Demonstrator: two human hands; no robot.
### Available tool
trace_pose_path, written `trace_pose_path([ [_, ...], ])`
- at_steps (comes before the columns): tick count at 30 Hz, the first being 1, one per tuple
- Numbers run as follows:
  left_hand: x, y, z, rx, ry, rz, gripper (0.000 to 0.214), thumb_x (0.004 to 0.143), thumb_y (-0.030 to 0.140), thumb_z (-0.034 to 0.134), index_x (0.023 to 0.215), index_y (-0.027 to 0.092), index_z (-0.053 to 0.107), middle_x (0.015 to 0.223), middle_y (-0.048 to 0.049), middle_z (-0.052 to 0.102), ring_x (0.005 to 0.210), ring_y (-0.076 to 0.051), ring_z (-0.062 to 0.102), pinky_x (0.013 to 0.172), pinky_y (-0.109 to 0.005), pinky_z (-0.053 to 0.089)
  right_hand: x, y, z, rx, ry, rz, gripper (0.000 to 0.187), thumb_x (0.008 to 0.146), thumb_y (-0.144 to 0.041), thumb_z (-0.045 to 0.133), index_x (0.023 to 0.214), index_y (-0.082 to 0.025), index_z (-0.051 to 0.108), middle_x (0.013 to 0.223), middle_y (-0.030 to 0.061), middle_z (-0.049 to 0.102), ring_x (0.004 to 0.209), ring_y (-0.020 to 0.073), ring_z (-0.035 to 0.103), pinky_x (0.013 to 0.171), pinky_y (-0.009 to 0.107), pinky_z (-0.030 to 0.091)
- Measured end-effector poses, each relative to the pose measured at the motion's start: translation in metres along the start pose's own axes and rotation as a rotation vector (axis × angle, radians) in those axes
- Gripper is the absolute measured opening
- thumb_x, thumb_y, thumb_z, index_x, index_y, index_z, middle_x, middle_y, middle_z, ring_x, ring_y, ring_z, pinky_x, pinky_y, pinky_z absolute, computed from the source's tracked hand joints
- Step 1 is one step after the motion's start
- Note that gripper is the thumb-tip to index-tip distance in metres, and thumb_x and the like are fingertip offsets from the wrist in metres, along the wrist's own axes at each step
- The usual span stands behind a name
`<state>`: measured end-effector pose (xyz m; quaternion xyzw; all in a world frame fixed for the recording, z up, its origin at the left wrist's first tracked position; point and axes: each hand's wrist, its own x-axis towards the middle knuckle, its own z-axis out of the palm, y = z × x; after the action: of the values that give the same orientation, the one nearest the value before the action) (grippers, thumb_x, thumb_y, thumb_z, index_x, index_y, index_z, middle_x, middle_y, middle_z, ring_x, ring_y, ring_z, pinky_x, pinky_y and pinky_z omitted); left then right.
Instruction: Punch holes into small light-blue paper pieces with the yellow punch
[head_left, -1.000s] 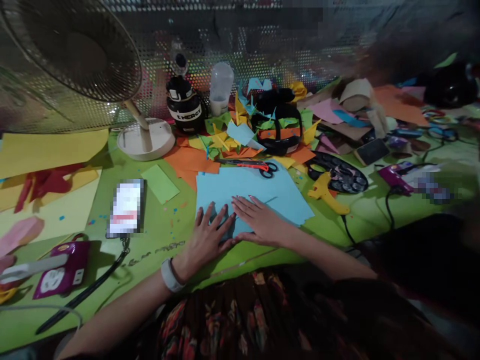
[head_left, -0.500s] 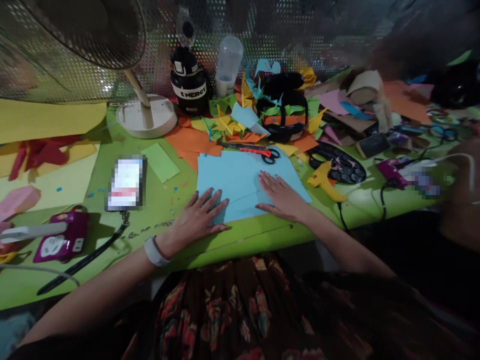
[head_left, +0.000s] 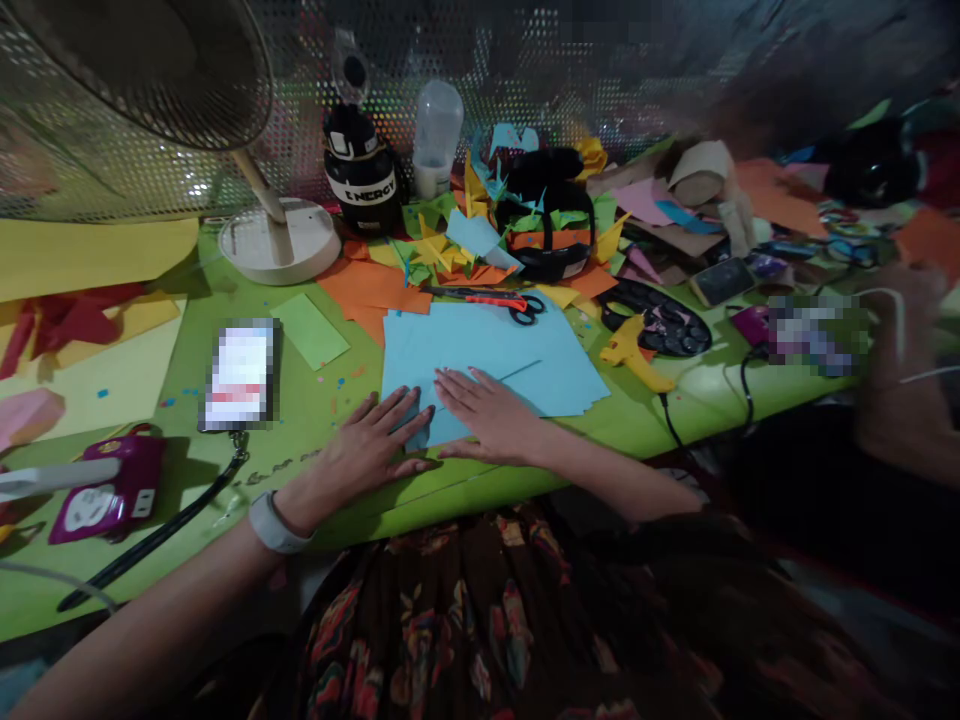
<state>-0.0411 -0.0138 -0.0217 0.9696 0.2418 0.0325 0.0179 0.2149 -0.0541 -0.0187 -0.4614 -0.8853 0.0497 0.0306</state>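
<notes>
Light blue paper [head_left: 495,335] lies flat on the green table [head_left: 360,520] in front of me, with a dark slanting line across its right half and layered corners at its right end. My left hand [head_left: 375,438] rests with fingers spread, its fingertips on the paper's left edge. Stretched out flat, my right hand [head_left: 491,415] presses on the front part of the paper, close beside the left. Neither hand holds anything. Scissors with red and black handles [head_left: 517,303] lie along the paper's far edge.
Folded paper scraps [head_left: 442,245] crowd the back. Left are a phone [head_left: 240,375], a purple device [head_left: 112,490] and a fan [head_left: 277,240]. A yellow glue gun [head_left: 637,355] lies right of the paper by a black palette [head_left: 675,325]. Another person's arm [head_left: 900,380] is at far right.
My right hand has slid left across the paper, closer to my left hand, uncovering more of the slanting line. The left hand stays at the paper's left edge. The view has shifted slightly.
</notes>
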Motion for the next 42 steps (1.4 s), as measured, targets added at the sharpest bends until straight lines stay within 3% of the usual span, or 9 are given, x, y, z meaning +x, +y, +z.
trace_pose_path([
  [3,0.000,-0.001,-0.001,-0.005,0.020,0.008,0.068,0.092,0.065,0.039,0.147,0.024,0.042,0.153,-0.0132,0.041,0.142,-0.030,0.037,0.113,-0.049,0.033,-0.010,0.010,0.005,0.004,0.008,0.037,0.090,0.091,-0.073,0.022,0.156,-0.010,0.015,0.160,0.0175,0.020,0.150,0.0266,0.017,0.122,0.050,0.018],
  [8,0.001,-0.001,-0.002,0.019,0.026,0.028,0.072,0.091,0.066,0.039,0.147,0.021,0.043,0.153,-0.0140,0.041,0.141,-0.031,0.037,0.112,-0.050,0.034,-0.059,0.066,-0.002,-0.030,0.004,0.314,0.092,0.091,-0.074,0.020,0.153,-0.006,0.025,0.157,0.0223,0.027,0.147,0.0325,0.024,0.119,0.056,0.020],
  [11,0.002,0.001,-0.001,0.031,0.025,0.024,0.074,0.091,0.067,0.038,0.147,0.019,0.043,0.152,-0.0152,0.042,0.141,-0.032,0.038,0.113,-0.050,0.034,-0.067,0.083,-0.008,-0.055,0.051,0.434,0.093,0.091,-0.074,0.019,0.149,-0.004,0.034,0.153,0.0237,0.035,0.146,0.0344,0.028,0.120,0.057,0.019],
  [16,0.004,0.004,-0.002,0.033,0.062,0.011,0.073,0.090,0.069,0.039,0.141,0.018,0.050,0.147,-0.0163,0.048,0.137,-0.033,0.043,0.111,-0.048,0.036,-0.024,0.082,-0.012,0.083,0.214,0.504,0.081,0.092,-0.072,0.027,0.147,-0.014,0.040,0.144,0.0168,0.051,0.132,0.0342,0.048,0.109,0.053,0.040],
  [19,0.007,0.005,-0.005,0.014,0.077,-0.001,0.068,0.091,0.066,0.041,0.139,0.018,0.053,0.144,-0.0157,0.052,0.135,-0.032,0.046,0.108,-0.046,0.041,0.008,0.079,-0.013,0.179,0.221,0.480,0.079,0.087,-0.073,0.040,0.146,-0.020,0.042,0.135,0.0154,0.056,0.124,0.0357,0.054,0.096,0.051,0.049],
  [26,0.021,0.011,-0.022,-0.001,0.038,-0.091,0.043,0.095,0.044,0.051,0.126,0.016,0.060,0.133,-0.0154,0.061,0.120,-0.031,0.059,0.089,-0.043,0.056,0.031,0.073,-0.028,0.274,0.094,0.597,0.059,0.082,-0.059,0.063,0.127,-0.019,0.059,0.121,0.0147,0.062,0.101,0.0299,0.065,0.082,0.037,0.051],
  [32,0.034,0.007,-0.034,-0.121,0.047,-0.192,0.042,0.093,0.048,0.053,0.123,0.019,0.059,0.123,-0.0121,0.066,0.106,-0.028,0.066,0.082,-0.040,0.058,0.029,0.083,-0.031,0.561,0.028,0.575,0.055,0.077,-0.042,0.074,0.124,-0.015,0.064,0.105,0.0127,0.069,0.093,0.0261,0.065,0.078,0.034,0.048],
  [38,0.045,-0.032,-0.053,-0.270,0.334,-0.441,0.085,0.084,0.060,0.062,0.151,0.020,0.029,0.152,-0.0171,0.041,0.138,-0.034,0.041,0.111,-0.050,0.040,0.023,0.099,-0.035,0.871,0.382,0.445,0.038,0.073,-0.045,0.074,0.100,-0.018,0.071,0.088,0.0050,0.069,0.085,0.0205,0.063,0.077,0.034,0.049],
  [42,0.056,-0.062,-0.055,-0.597,0.432,-0.526,0.110,0.071,0.058,0.076,0.156,0.028,0.012,0.154,-0.0189,0.037,0.142,-0.036,0.035,0.107,-0.055,0.042,0.022,0.099,-0.041,1.038,0.631,0.386,0.031,0.075,-0.047,0.073,0.090,-0.021,0.068,0.086,0.0018,0.069,0.078,0.0158,0.061,0.077,0.033,0.050],
])
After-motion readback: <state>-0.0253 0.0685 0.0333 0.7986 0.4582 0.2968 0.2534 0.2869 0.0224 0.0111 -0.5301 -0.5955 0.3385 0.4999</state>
